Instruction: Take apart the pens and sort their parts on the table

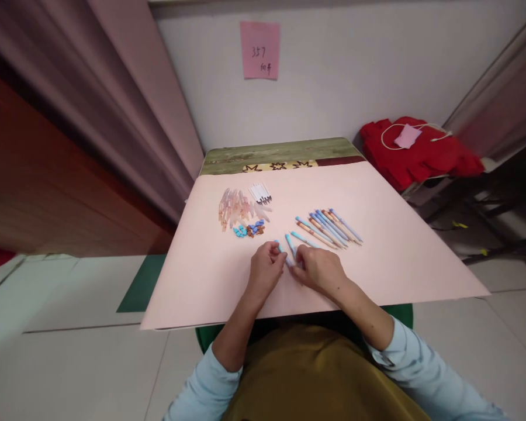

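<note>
Both my hands rest close together on a pale pink sheet (377,257) that covers the table. My left hand (265,270) is curled, its fingertips pinched on a light blue pen part (279,247). My right hand (318,268) is closed over another blue pen (291,245) whose tip sticks out past the fingers. Just beyond my right hand lies a row of several assembled blue and brown pens (328,228). Farther left sit a heap of clear pen barrels (234,206), a bundle of white refills (260,193) and small blue and brown caps (249,229).
A green wooden tabletop (280,153) shows beyond the sheet, against a white wall with a pink note (259,50). Red cloth (414,152) lies on a stand at the right. A curtain (114,99) hangs at the left. Pale floor tiles surround the table.
</note>
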